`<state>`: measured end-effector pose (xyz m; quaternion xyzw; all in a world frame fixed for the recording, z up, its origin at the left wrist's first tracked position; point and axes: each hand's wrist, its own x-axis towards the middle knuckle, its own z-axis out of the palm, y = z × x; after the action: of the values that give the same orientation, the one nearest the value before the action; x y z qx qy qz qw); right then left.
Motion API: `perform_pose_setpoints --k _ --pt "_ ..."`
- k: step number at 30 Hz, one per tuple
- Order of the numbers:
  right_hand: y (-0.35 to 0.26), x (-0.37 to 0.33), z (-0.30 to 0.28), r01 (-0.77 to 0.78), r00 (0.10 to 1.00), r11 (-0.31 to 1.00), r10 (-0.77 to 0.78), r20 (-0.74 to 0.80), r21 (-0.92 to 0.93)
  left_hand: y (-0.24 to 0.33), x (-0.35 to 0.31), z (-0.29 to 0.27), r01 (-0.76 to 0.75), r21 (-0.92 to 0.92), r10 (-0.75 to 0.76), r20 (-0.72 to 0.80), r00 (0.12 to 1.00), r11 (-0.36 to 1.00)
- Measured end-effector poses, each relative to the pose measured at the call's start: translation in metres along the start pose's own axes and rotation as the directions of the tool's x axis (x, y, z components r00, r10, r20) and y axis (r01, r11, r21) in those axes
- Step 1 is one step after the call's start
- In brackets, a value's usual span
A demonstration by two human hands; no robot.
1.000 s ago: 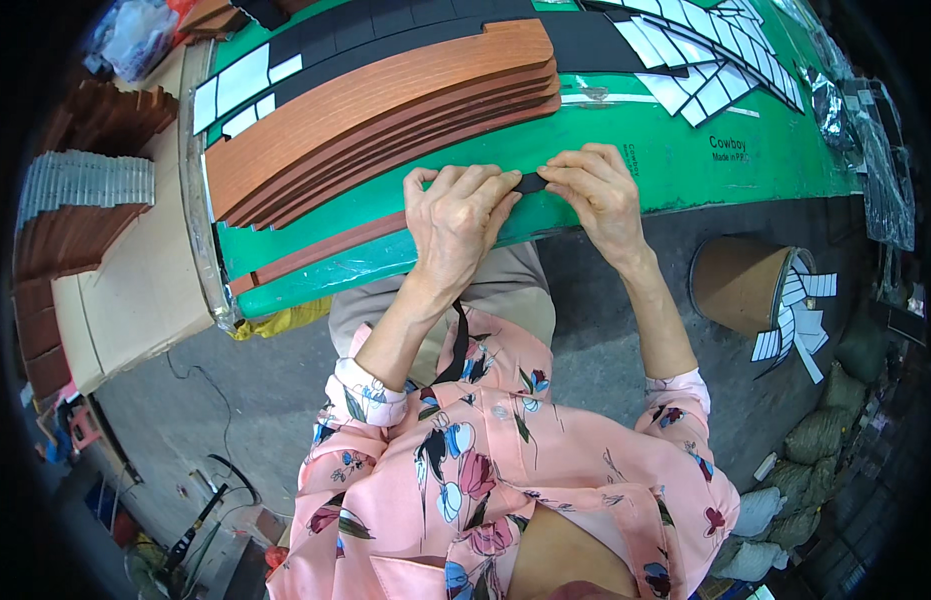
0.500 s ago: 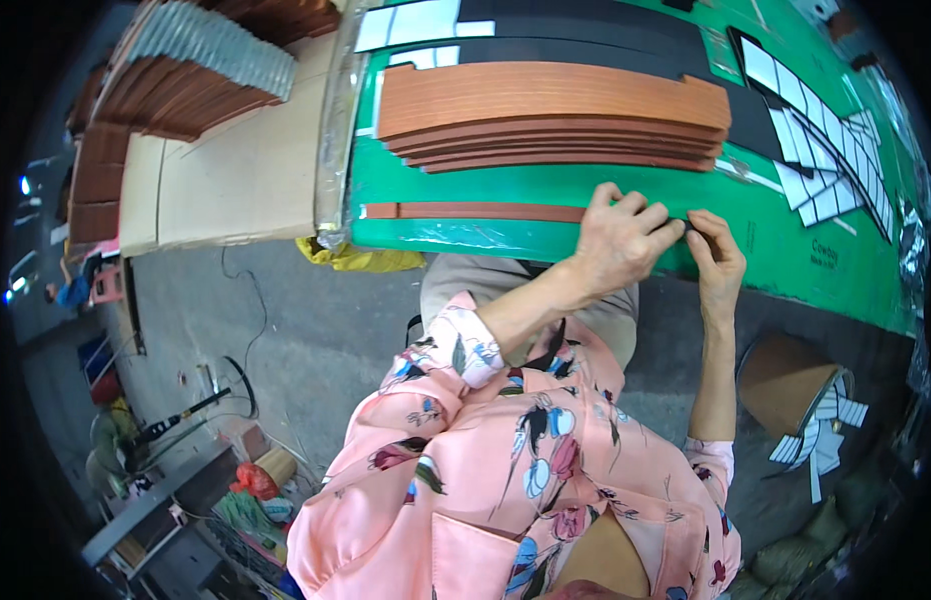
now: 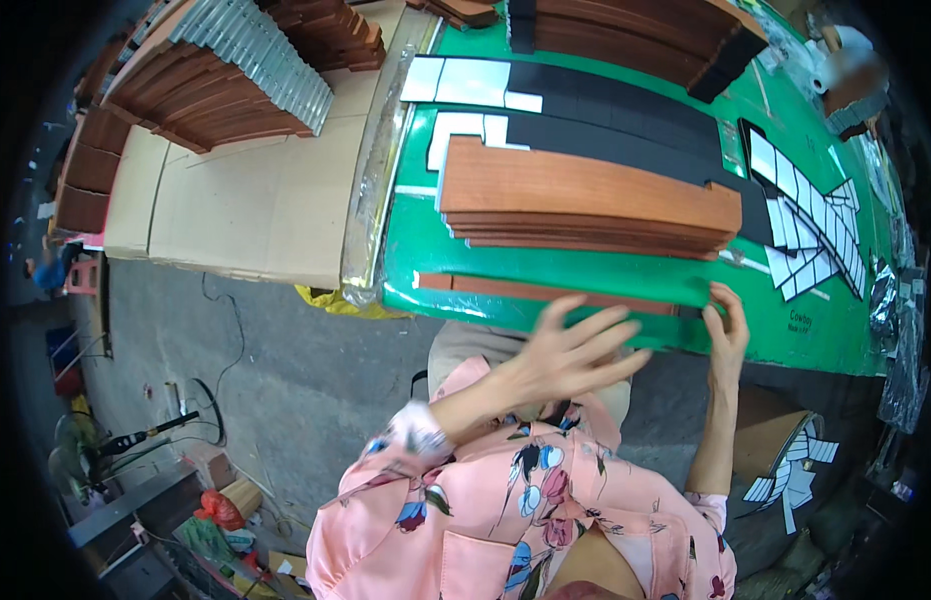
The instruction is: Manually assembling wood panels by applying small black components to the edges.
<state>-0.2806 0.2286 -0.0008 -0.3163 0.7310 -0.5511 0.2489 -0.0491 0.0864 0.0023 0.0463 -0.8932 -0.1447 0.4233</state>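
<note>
A narrow reddish-brown wooden slat (image 3: pixel 545 289) lies along the near edge of the green table, with a small black piece (image 3: pixel 689 312) at its right end. My right hand (image 3: pixel 726 325) has thumb and forefinger closed at that black end. My left hand (image 3: pixel 582 352) is in the air just in front of the slat, fingers spread, holding nothing; motion blurs it slightly. Beyond the slat sits a stack of notched wooden boards (image 3: pixel 590 192), and black sheets (image 3: pixel 615 135) with white-backed left ends lie behind it.
White-and-black strips (image 3: pixel 810 215) are piled on the table's right. More brown boards (image 3: pixel 625 40) stand at the far side. Cardboard (image 3: pixel 245 200) on the left bears stacked boards with silvery ends (image 3: pixel 255 60). A brown bin (image 3: pixel 770 435) with white scraps stands on the floor at right.
My left hand has come off the slat, moving left and toward me, and its fingers have spread. My right hand stays at the slat's right end. The view has shifted, showing more of the far table.
</note>
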Motion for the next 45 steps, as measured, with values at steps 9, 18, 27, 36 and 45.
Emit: perform_pose_setpoints --k 9,18,27,36,45 --pt "-0.127 0.115 0.094 0.581 0.810 0.725 -0.468 0.354 -0.371 -0.076 -0.090 -0.096 0.735 -0.158 -0.749 -0.221 0.625 0.659" --pt "-0.101 0.223 0.231 0.888 0.267 0.423 -0.150 0.952 -0.183 -0.089 -0.063 -0.055 0.600 -0.172 -0.618 -0.079 0.782 0.782" --pt "-0.085 0.230 0.250 0.898 0.234 0.397 -0.064 0.970 -0.190 -0.092 -0.065 -0.029 0.577 -0.286 -0.612 -0.044 0.789 0.765" --pt "-0.071 0.230 0.233 0.849 0.344 0.477 -0.171 0.923 -0.228 -0.094 -0.066 -0.026 0.565 -0.274 -0.599 -0.051 0.799 0.778" --pt "-0.096 0.223 0.203 0.367 0.765 0.897 -0.140 0.628 -0.246 -0.096 -0.066 -0.025 0.553 -0.297 -0.595 -0.071 0.800 0.779"
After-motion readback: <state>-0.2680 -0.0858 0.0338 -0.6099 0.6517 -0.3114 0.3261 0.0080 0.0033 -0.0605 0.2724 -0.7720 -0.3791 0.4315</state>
